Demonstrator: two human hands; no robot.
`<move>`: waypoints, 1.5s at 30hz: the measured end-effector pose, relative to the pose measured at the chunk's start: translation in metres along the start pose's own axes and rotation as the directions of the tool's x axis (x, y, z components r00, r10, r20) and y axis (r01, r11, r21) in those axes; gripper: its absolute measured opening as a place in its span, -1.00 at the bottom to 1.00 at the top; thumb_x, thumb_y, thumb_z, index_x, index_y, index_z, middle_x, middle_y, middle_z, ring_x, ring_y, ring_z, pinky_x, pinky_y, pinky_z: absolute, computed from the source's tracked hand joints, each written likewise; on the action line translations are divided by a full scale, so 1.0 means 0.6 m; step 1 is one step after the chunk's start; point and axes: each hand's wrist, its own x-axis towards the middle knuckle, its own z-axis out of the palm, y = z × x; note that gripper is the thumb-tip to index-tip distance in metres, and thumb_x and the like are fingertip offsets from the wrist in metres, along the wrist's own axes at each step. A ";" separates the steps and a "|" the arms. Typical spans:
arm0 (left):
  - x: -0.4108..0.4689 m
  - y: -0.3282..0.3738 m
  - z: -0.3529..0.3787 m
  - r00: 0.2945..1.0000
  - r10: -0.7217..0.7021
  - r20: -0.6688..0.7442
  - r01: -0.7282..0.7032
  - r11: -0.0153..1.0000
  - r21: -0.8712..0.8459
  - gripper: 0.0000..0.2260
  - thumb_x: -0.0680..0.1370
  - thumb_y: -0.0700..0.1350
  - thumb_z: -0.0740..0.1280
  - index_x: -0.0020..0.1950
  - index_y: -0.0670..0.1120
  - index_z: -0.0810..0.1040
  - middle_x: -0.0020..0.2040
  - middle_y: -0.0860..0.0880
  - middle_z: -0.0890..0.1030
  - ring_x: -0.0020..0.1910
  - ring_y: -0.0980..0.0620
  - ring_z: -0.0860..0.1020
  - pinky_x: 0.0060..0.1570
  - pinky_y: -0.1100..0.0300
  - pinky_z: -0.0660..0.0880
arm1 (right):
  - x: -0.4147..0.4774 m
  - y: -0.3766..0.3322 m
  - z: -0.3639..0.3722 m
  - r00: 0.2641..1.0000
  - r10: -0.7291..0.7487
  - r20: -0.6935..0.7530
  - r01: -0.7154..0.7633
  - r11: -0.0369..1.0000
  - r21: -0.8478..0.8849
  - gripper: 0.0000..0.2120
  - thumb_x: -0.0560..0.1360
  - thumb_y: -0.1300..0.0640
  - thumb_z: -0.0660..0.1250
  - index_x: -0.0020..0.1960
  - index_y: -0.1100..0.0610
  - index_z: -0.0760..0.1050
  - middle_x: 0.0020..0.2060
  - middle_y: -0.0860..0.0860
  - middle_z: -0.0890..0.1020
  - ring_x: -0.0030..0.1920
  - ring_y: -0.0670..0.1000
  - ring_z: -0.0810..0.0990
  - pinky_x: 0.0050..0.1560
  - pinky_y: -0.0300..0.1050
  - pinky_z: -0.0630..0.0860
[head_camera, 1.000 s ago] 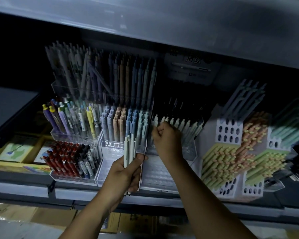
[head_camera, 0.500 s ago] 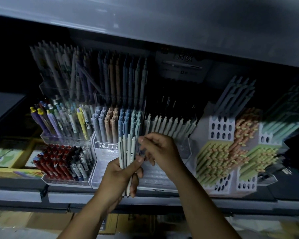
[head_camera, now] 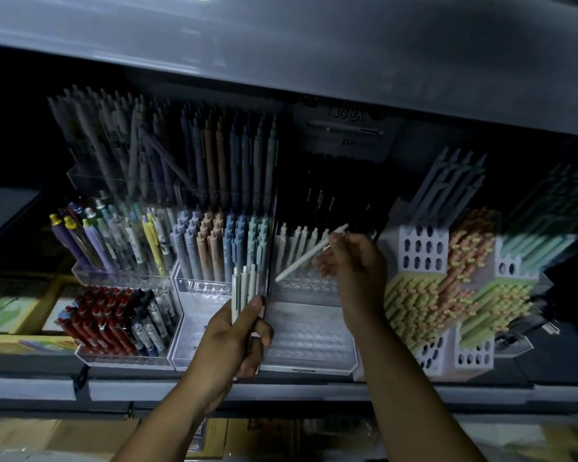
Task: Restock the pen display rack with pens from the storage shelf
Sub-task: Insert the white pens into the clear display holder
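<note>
Only lettering I can spot is on the dark sign card point(head_camera: 344, 131) at the back of the pen rack point(head_camera: 307, 331). It's way too blurry, maybe a lone "D".

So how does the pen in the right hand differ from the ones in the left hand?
The single pen in the right hand lies slanted, its tip pointing down-left over the rack; the pen bundle in the left hand stands upright. The single pen is pinched near its top end; the pen bundle is gripped round its lower part. Both look pale and slim.
</note>
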 end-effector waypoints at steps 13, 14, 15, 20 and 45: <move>0.002 -0.009 -0.004 1.000 0.022 0.004 -0.022 0.999 -0.048 -0.69 0.69 0.03 0.23 0.13 -0.19 0.58 -0.35 -0.07 0.38 -0.58 0.04 0.24 -0.53 0.27 0.12 | 0.024 0.057 0.030 0.895 -0.380 0.234 0.444 0.707 -0.550 -0.73 0.63 0.09 0.34 -0.19 0.19 0.43 -0.39 0.10 0.59 -0.34 0.08 0.62 -0.33 0.07 0.54; 0.002 -0.009 -0.004 1.000 0.028 0.007 -0.028 0.998 -0.047 -0.69 0.69 0.03 0.22 0.14 -0.19 0.59 -0.35 -0.07 0.38 -0.58 0.04 0.23 -0.52 0.26 0.12 | 0.024 0.057 0.034 0.890 -0.380 0.253 0.454 0.680 -0.576 -0.72 0.62 0.12 0.36 -0.21 0.20 0.41 -0.40 0.11 0.57 -0.35 0.09 0.59 -0.33 0.06 0.53; 0.001 -0.008 -0.005 0.999 0.031 0.007 -0.031 0.999 -0.045 -0.69 0.69 0.03 0.22 0.15 -0.19 0.58 -0.35 -0.07 0.39 -0.58 0.05 0.23 -0.52 0.26 0.12 | 0.024 0.058 0.037 0.888 -0.376 0.267 0.458 0.658 -0.597 -0.71 0.60 0.15 0.38 -0.23 0.21 0.40 -0.41 0.11 0.55 -0.36 0.09 0.57 -0.34 0.05 0.52; -0.003 -0.005 -0.004 1.000 0.024 0.005 -0.024 0.999 -0.048 -0.70 0.71 0.01 0.19 0.21 -0.19 0.55 -0.35 -0.08 0.42 -0.59 0.05 0.21 -0.54 0.28 0.16 | 0.020 0.069 0.048 0.902 -0.335 0.273 0.430 0.635 -0.642 -0.66 0.60 0.19 0.38 -0.28 0.21 0.34 -0.46 0.14 0.48 -0.42 0.10 0.50 -0.39 0.01 0.44; -0.004 -0.005 -0.004 0.994 0.107 0.012 -0.107 0.992 0.059 -0.64 0.69 0.02 0.21 0.14 -0.25 0.61 -0.39 -0.13 0.42 -0.61 0.02 0.26 -0.54 0.24 0.24 | -0.048 0.006 0.037 0.905 0.156 0.396 0.003 0.928 -0.373 -0.76 0.61 0.12 0.39 -0.17 0.24 0.56 -0.46 0.15 0.56 -0.52 -0.02 0.50 -0.45 -0.11 0.43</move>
